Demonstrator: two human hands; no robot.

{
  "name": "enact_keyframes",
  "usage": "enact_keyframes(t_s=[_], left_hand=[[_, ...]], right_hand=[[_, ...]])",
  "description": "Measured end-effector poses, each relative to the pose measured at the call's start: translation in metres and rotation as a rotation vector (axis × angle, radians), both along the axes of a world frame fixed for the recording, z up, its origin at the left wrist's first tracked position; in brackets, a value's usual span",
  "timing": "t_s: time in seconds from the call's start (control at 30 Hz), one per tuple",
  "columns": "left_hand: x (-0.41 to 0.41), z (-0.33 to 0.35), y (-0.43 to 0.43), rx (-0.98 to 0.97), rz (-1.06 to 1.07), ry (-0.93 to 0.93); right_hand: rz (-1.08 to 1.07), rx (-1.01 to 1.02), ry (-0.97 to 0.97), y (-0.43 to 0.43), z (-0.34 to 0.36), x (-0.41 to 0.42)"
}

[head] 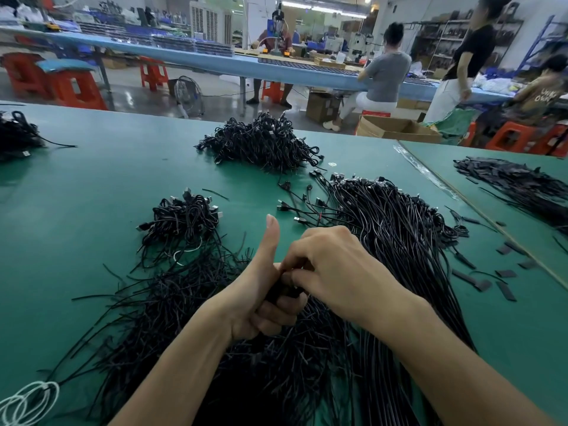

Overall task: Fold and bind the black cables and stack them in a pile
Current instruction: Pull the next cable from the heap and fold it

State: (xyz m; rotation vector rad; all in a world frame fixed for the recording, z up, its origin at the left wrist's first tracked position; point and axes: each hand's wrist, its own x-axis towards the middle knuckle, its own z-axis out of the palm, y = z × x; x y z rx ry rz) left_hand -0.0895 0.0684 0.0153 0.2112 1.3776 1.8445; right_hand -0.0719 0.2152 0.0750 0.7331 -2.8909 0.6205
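Black cable folded into a short bundle, the folded cable (pixel 281 292), sits in the left hand (pixel 261 305). Its fingers are curled round the cable and its thumb stands straight up. The right hand (pixel 338 265) reaches over from the other side and pinches the top of the same bundle with its fingertips; whether a tie lies between them I cannot tell.

Both hands hover over the green table (pixel 92 179), above a heap of thin black ties (pixel 159 302) and a long sheaf of loose straight cables (pixel 393 235) with plugs at the far end. White cord loops (pixel 27 401) lie at the near left edge.

Beyond the left thumb is a small pile of bound cables (pixel 181 222), and further back a larger pile (pixel 261 146). Black strips (pixel 516 182) lie on the neighbouring table to the right.

Farther off stand a floor fan (pixel 189 93), red stools (pixel 80 90), a cardboard box (pixel 396 127) and a long blue bench (pixel 215 61), where a seated worker (pixel 384 75) sits.
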Motion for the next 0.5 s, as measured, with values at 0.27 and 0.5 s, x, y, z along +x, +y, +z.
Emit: enact_keyframes(t_s=[0.27, 0.5], left_hand=[[-0.003, -0.001, 0.0, 0.044, 0.053, -0.064], [-0.003, -0.002, -0.007, 0.398, 0.037, -0.104]], right_hand=[[-0.026, 0.011, 0.038, -0.001, -0.003, 0.001], [0.01, -0.121, 0.129, 0.018, 0.0, -0.005]])
